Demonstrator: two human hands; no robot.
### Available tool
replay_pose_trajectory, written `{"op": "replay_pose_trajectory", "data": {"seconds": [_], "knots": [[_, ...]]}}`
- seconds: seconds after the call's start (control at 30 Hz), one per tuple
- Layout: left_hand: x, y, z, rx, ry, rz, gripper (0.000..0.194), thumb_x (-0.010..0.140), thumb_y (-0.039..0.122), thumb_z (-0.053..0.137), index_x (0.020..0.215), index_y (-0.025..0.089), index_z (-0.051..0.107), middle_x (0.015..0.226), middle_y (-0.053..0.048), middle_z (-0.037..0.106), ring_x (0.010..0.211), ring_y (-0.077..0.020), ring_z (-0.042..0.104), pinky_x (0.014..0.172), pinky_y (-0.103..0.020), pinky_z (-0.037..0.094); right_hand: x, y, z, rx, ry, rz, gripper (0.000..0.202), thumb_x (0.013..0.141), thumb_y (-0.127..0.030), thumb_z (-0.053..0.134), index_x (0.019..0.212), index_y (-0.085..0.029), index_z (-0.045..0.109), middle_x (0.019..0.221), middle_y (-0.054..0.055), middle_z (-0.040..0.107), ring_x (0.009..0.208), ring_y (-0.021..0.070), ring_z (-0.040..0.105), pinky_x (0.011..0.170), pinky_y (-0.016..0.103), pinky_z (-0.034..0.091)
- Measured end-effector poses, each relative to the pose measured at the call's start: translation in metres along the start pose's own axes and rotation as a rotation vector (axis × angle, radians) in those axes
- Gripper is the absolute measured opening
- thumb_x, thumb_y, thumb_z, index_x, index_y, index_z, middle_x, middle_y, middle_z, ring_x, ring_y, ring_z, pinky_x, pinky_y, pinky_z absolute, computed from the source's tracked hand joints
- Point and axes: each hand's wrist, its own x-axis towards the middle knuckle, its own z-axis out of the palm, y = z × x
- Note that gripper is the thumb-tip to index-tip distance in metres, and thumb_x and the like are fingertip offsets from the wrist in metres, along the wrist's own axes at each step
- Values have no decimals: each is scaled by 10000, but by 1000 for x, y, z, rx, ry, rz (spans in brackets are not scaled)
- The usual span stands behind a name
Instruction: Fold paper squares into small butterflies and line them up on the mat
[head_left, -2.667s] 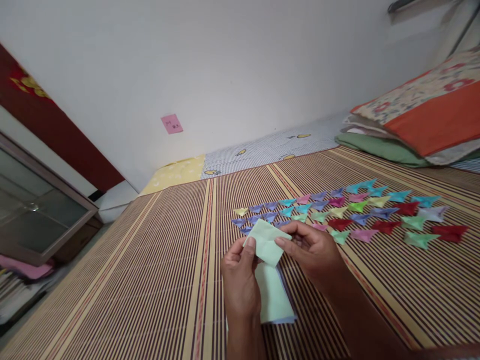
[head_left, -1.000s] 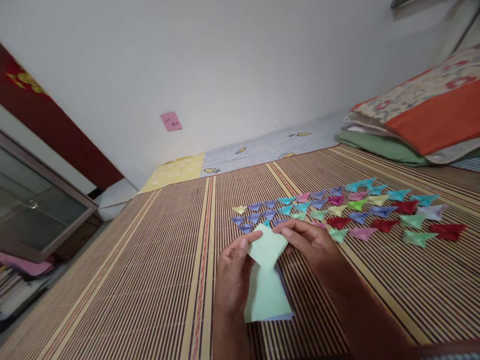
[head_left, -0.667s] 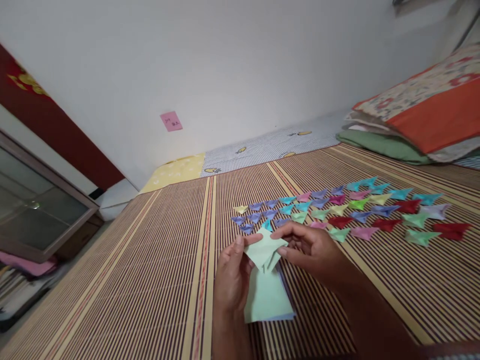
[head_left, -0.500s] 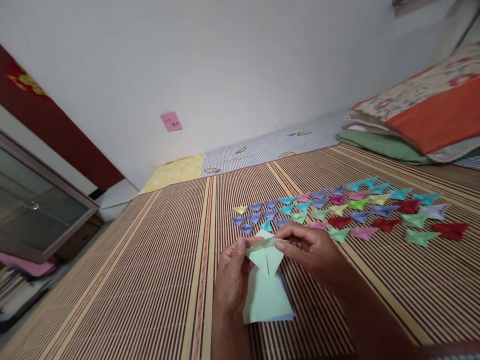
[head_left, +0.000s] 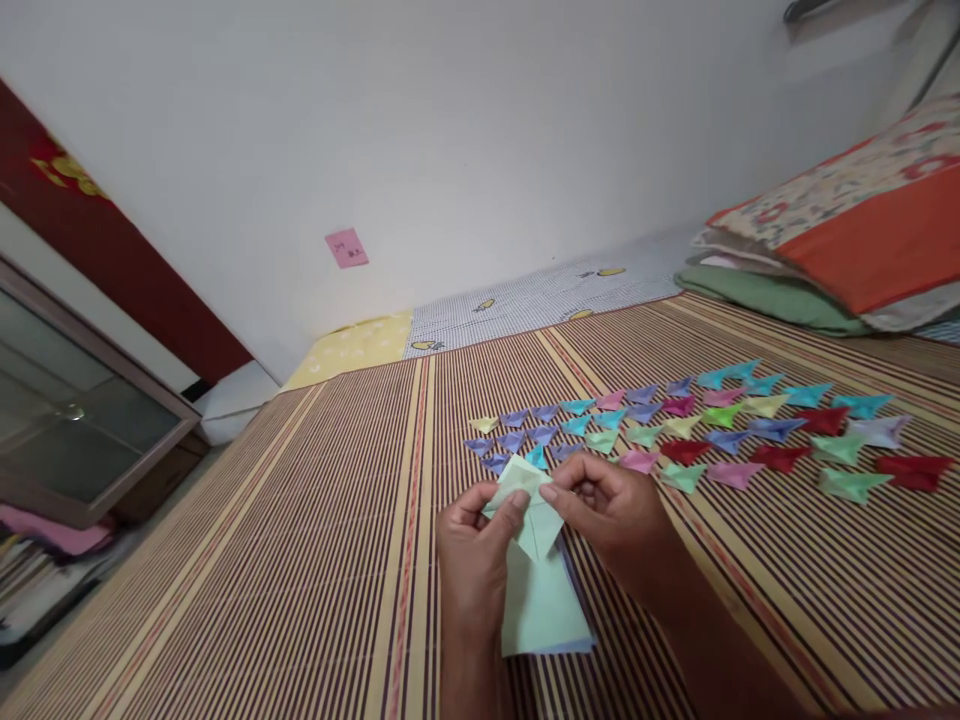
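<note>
A pale green sheet of origami paper (head_left: 536, 522), creased down its middle and folded into a diamond-like shape, is held up between both hands. My left hand (head_left: 474, 545) pinches its left side, the thumb pressed on the front. At the right edge, my right hand (head_left: 619, 515) grips the paper between thumb and curled fingers. Below it lies a stack of paper (head_left: 546, 610), light green on top with a bluish sheet showing at the edge. Beyond the hands, several folded paper cranes (head_left: 724, 440) in many colours stand in rows.
A striped bamboo mat (head_left: 322, 560) covers the bed. Folded bedding (head_left: 862, 250) is piled at the back right. A pink note (head_left: 346, 248) is stuck on the white wall (head_left: 480, 130). To the left stands a glass-doored cabinet (head_left: 75, 400).
The upper part of the green paper, bent toward me before, now stands up flatter as a diamond. My left thumb has moved right onto its front. The view has shifted slightly.
</note>
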Motion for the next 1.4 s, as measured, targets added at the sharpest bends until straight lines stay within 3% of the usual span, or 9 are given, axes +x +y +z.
{"op": "replay_pose_trajectory", "data": {"seconds": [0.2, 0.33, 0.47, 0.73, 0.87, 1.17, 1.4], "knots": [[1, -8, 4, -94, 64, 20, 347, 657, 391, 926, 766, 137, 716, 615, -2, 705, 498, -124, 612, 493, -220, 495, 1, 5, -1, -20, -18, 1, 263, 873, -351, 712, 697, -212, 576, 672, -36, 503, 583, 123, 437, 545, 270, 362], [1, -9, 6, -114, 98, 26, 357, 637, 387, 936, 753, 134, 712, 616, -7, 711, 506, -124, 619, 500, -216, 503, 6, 7, -2, -65, -46, -153, 224, 880, -299, 706, 702, -211, 603, 818, 18, 591, 768, 177, 578, 657, 286, 466], [0, -7, 7, -69, 82, 14, 385, 617, 413, 936, 726, 126, 703, 576, -3, 676, 472, -121, 585, 468, -216, 475, 7, 7, 0, -105, -40, -232, 197, 908, -278, 686, 732, -212, 628, 835, 25, 605, 829, 191, 605, 715, 292, 496], [0, -10, 8, -130, 84, 29, 343, 668, 413, 908, 747, 134, 725, 616, 3, 686, 521, -111, 589, 512, -209, 487, 2, 8, 4, -100, -48, -144, 262, 925, -319, 669, 701, -204, 597, 738, -3, 576, 673, 150, 527, 594, 265, 436], [0, -12, 8, -127, 108, 26, 336, 654, 398, 916, 764, 126, 753, 635, -16, 707, 545, -128, 612, 537, -227, 509, 1, 11, 4, -96, -48, -86, 284, 926, -345, 665, 695, -213, 564, 710, -17, 541, 653, 147, 485, 587, 272, 409], [0, -12, 7, 5, 144, 152, 242, 719, 355, 872, 749, 154, 740, 708, -11, 707, 645, -137, 613, 610, -227, 506, -1, 10, 8, -94, -17, -80, 280, 913, -327, 659, 685, -220, 536, 715, -17, 534, 682, 157, 474, 617, 294, 377], [0, -6, 5, -10, 63, 115, 228, 693, 345, 877, 719, 158, 749, 685, -6, 692, 632, -136, 600, 620, -237, 497, 0, 3, 3, -123, -44, -84, 243, 910, -334, 659, 707, -216, 595, 732, -14, 552, 683, 154, 498, 625, 291, 395]]}}
